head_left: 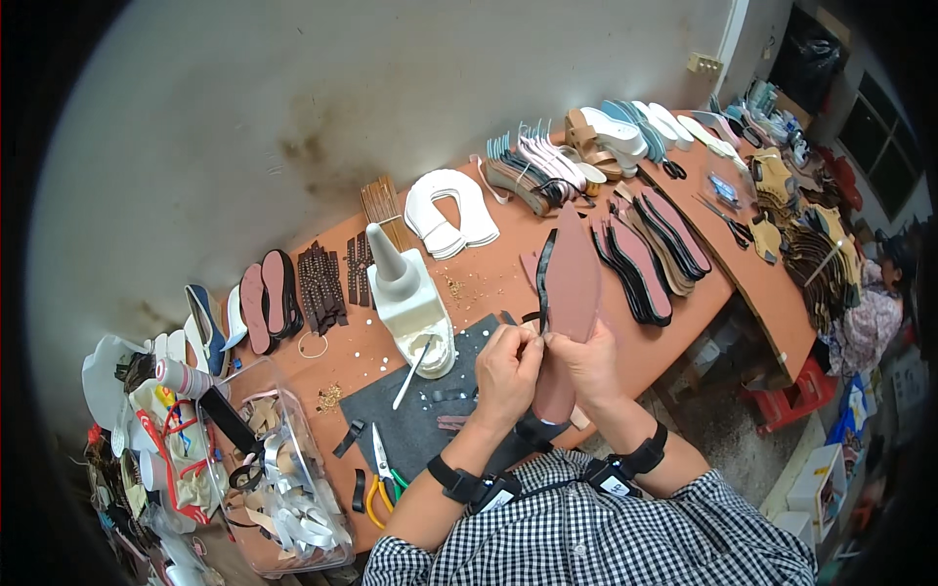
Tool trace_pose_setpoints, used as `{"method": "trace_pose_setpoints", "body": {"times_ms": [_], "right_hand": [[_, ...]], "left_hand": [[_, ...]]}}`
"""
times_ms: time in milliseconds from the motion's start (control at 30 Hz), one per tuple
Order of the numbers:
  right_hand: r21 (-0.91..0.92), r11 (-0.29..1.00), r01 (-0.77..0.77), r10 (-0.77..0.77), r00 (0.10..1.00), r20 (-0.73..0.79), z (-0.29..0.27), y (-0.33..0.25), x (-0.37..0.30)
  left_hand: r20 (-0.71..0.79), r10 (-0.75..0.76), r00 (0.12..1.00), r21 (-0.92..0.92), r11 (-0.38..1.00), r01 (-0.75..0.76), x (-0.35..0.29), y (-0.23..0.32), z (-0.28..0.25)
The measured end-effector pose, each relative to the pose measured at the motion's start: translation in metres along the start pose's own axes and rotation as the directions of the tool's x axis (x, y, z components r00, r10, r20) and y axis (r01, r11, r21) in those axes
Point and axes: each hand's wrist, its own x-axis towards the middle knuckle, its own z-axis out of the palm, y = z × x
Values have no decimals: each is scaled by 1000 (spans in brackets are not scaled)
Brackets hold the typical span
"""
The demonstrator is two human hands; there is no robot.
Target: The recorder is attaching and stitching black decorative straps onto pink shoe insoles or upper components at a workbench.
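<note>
A long dusty-pink shoe insole [574,278] is held upright in front of my chest, above the table's front edge. My right hand [590,367] grips it around the middle, thumb lying on its face. Along the insole's left edge runs a narrow black strip [543,266]. My left hand [508,369] is closed in a pinch at that edge, where the strip comes down to its fingertips. Both thumbs nearly meet there. Below my left wrist, pliers with yellow and green handles [382,479] lie on a dark mat [376,396].
A white glue pot with a cone [391,269] and a stick stands left of centre. Stacked black-edged insoles [630,273] lie to the right. A clear bin of scraps [288,488] sits at left. Scissors [733,227] rest far right, where a person [874,313] sits.
</note>
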Motion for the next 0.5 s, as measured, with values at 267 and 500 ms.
{"method": "trace_pose_setpoints", "body": {"times_ms": [267,500], "right_hand": [[-61,998,17,-20,999,-45,3,11,3],[-78,996,-35,32,999,-33,6,15,8]], "left_hand": [[-93,203,975,126,974,-191,2,-6,3],[-10,-314,949,-431,858,279,-3,-24,7]]}}
